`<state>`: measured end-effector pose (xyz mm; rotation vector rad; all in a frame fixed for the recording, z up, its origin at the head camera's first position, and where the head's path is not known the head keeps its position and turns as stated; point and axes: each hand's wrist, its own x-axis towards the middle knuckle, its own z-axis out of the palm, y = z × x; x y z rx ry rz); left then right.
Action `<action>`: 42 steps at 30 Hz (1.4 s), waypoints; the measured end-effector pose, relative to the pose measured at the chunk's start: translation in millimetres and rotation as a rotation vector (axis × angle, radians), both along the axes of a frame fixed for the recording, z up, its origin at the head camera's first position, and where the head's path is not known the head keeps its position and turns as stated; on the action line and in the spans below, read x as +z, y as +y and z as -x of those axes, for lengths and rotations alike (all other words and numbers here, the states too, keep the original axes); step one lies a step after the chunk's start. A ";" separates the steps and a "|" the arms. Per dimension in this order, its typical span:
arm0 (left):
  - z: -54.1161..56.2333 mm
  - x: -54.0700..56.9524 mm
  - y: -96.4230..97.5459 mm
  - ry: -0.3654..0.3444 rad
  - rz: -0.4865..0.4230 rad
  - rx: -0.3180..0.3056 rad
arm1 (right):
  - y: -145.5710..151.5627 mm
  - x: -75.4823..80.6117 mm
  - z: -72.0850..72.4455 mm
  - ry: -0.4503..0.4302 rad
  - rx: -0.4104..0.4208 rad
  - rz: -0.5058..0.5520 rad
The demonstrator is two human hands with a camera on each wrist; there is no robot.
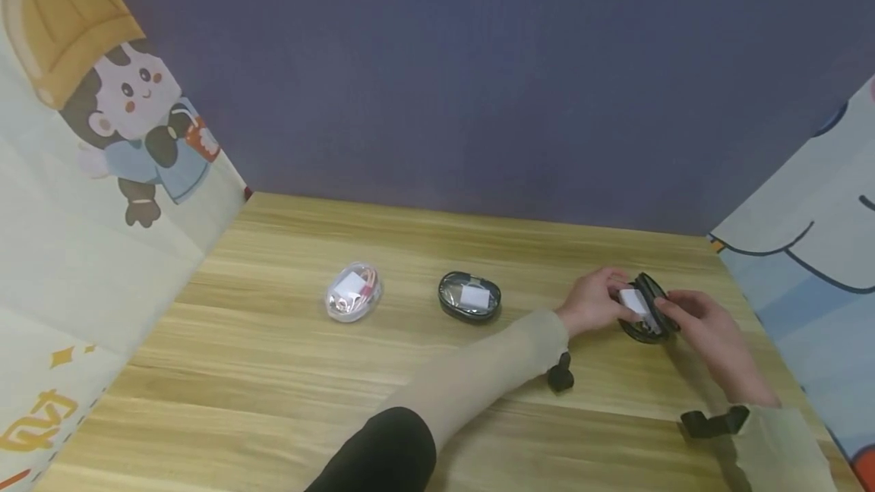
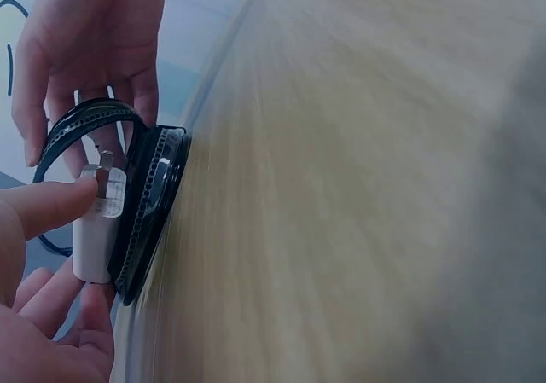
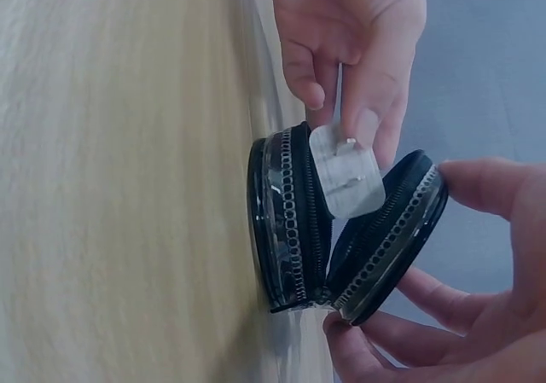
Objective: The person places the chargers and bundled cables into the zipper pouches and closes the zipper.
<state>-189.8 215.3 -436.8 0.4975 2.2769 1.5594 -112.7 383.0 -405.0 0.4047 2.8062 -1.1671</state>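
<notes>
A small black-trimmed zip pouch [image 1: 642, 334] with clear panels stands unzipped at the right of the table, its two halves spread apart. My left hand [image 1: 595, 302] pinches a white plug adapter [image 2: 95, 242] between thumb and fingers at the pouch's mouth. Two metal prongs on the adapter show in both wrist views. My right hand [image 1: 714, 336] grips the raised half [image 3: 401, 246] of the pouch, thumb on one side and fingers on the other. The other half rests on the table.
Left of my hands lies a closed black-trimmed pouch [image 1: 470, 298] with a white block inside. Further left is a closed clear pouch [image 1: 352, 292] with a white block and a pinkish cable. A dark blue panel [image 1: 478, 82] stands behind the wooden table [image 1: 273, 386], with printed cloths at both sides.
</notes>
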 end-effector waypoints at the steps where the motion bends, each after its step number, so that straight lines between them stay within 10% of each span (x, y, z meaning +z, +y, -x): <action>1: -0.3 0.2 0.9 0.006 0.004 0.001 | -0.1 -0.2 -0.2 0.001 -0.003 0.000; 20: -4.5 -1.4 4.9 0.091 0.190 -0.021 | -3.5 -0.8 -4.7 0.011 0.009 0.003; 29: 1.9 -4.8 -2.2 0.081 0.073 -0.069 | -1.3 -2.0 -2.6 0.019 0.024 -0.017; 42: 11.7 3.0 -26.6 -0.041 -0.046 0.050 | 5.2 -5.5 1.5 0.068 0.056 -0.002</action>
